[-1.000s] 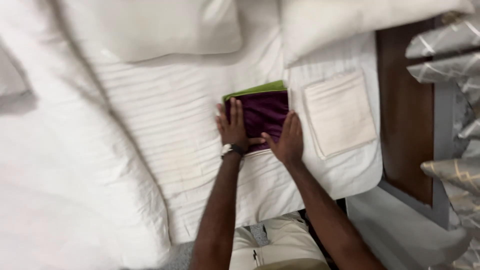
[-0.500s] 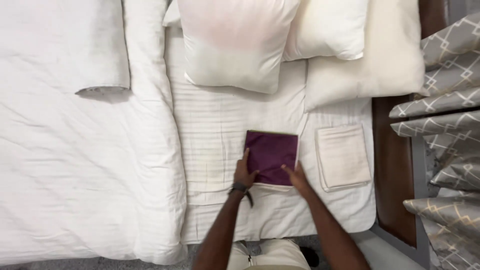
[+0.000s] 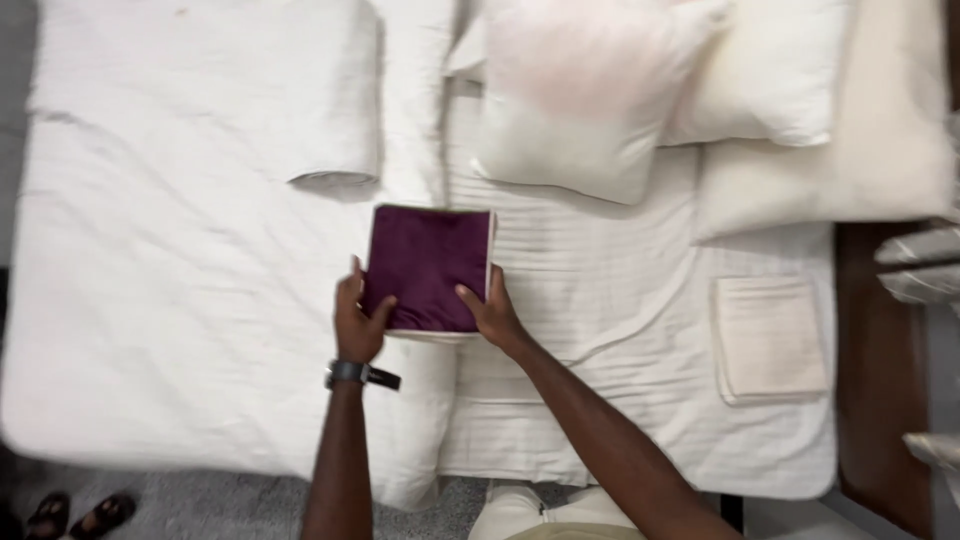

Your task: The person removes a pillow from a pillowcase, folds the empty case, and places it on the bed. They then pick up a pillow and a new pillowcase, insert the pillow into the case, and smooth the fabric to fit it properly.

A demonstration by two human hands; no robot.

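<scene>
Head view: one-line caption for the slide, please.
Both hands, left and right, hold a folded purple cloth above a white bed.

Broad bed dressed in white ribbed sheet (image 3: 600,300), seen from above. Rumpled white duvet (image 3: 170,300) across its left half, rolled up at the top. Three plump white pillows (image 3: 590,100) along the head end. Small folded cream towel (image 3: 770,338) flat near the right edge. Folded dark purple cloth (image 3: 428,265) at the middle.
</scene>
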